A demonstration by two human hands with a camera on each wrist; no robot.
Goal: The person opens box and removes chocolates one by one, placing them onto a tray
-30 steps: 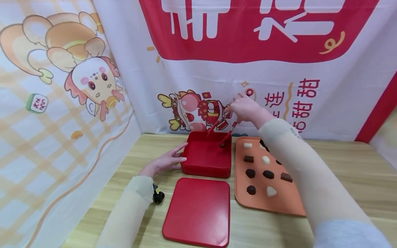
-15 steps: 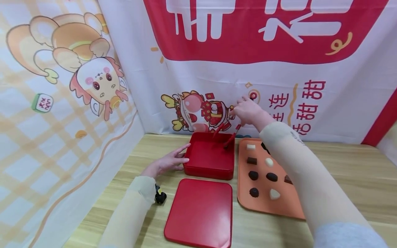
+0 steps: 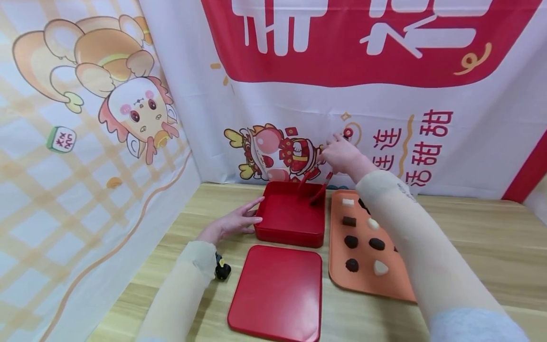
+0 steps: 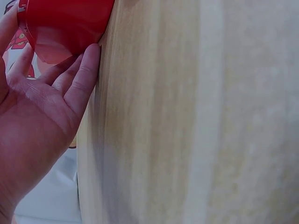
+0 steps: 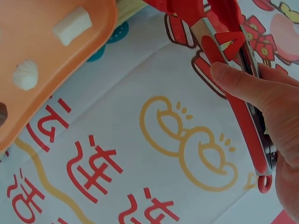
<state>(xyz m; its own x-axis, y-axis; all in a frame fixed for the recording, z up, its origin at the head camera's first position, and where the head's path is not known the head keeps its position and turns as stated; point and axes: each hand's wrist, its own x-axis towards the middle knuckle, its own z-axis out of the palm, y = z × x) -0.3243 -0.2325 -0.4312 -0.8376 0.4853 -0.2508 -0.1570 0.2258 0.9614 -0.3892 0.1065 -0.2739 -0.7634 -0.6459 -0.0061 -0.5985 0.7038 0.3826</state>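
Observation:
In the head view a square red box stands at the back of the table. My left hand touches its left side, fingers extended; the left wrist view shows those fingers straight against the red wall. My right hand grips red tongs with metal in the handles, above the box's back right corner. The two tong arms stand apart, their ends down inside the box. Something dark sits around the right tip, too small to tell. In the right wrist view the thumb lies along the tongs.
A flat red lid lies in front of the box. Right of it is an orange tray with several dark and white chocolates, partly hidden by my right forearm. A printed cloth hangs behind. A small black object shows near my left wrist.
The head view has shifted slightly, so everything sits further right. The tong ends have moved a little right within the box and drawn slightly closer together. My left hand stays at the box's side.

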